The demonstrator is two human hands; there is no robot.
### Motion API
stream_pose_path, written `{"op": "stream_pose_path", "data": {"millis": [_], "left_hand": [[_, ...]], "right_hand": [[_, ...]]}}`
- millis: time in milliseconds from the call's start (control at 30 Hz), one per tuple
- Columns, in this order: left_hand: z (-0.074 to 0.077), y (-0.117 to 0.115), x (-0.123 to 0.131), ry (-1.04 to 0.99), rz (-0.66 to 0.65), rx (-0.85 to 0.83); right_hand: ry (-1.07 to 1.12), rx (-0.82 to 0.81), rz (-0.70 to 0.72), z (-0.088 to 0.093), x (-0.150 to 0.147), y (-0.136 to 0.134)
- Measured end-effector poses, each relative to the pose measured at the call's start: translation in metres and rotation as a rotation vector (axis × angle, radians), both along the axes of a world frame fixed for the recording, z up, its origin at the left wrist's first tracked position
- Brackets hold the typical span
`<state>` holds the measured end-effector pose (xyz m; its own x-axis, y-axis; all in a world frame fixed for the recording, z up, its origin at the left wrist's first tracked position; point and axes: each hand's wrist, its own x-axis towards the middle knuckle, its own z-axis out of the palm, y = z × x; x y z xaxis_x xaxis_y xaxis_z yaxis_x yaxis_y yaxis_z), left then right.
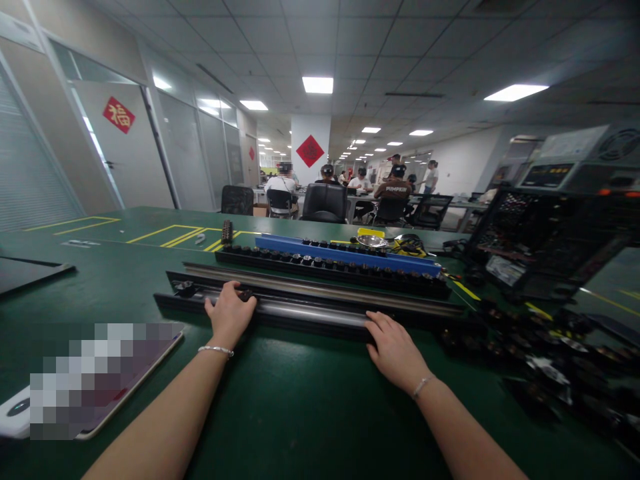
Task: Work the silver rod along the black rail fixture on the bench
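A long black channel rail [310, 315] with a shiny grey inner surface lies across the table in front of me. Near its left end, my left hand [231, 317] has thumb and fingers closed around a small black part [245, 295] in the channel. Another small black piece [185, 288] sits farther left in the same rail. At the rail's right portion, my right hand [397, 347] grips the near wall, fingers over the top and thumb in front. A second black rail [320, 285] lies parallel just behind.
Farther back lie a black strip [330, 267] of small round parts and a blue rail [400, 262]. A phone-like device [145, 373] rests at left. Loose black parts [545, 360] pile up at right, below an open-framed machine [530, 233]. People sit in the background.
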<state>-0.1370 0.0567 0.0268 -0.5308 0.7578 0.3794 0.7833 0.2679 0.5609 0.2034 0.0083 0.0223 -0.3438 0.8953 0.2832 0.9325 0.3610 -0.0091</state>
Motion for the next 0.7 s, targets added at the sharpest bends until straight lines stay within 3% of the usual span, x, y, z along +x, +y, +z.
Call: {"op": "stream_pose_path", "data": {"millis": [700], "left_hand": [[-0.0003,-0.0023,0.007,0.031,-0.062,0.006]], "right_hand": [[-0.004,0.012,-0.004,0.0004,-0.001,-0.0003]]}}
